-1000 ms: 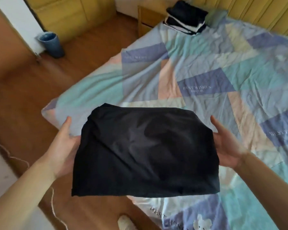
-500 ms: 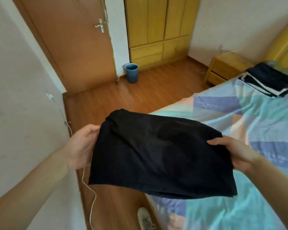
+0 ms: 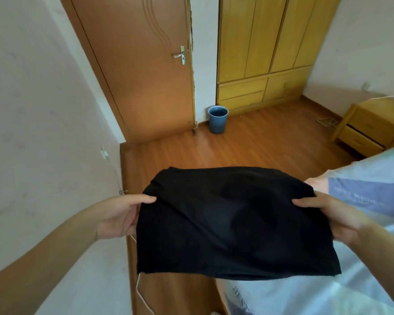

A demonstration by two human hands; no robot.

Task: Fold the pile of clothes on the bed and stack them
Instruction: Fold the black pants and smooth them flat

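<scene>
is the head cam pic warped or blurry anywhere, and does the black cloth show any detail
Head view: wide-angle bending bows the door and wardrobe outward; soft daylight, no glare; the black garment reads nearly flat, with only faint folds; both hands' grip is sharp; print on the bed sheet is slightly soft.

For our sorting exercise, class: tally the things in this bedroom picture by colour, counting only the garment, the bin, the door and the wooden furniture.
Black: 1, the folded black garment held by the left hand and right hand
Blue: 1, the blue bin
Brown: 1, the door
Yellow wood: 2, the wardrobe and the bedside cabinet
Total: 5
</scene>
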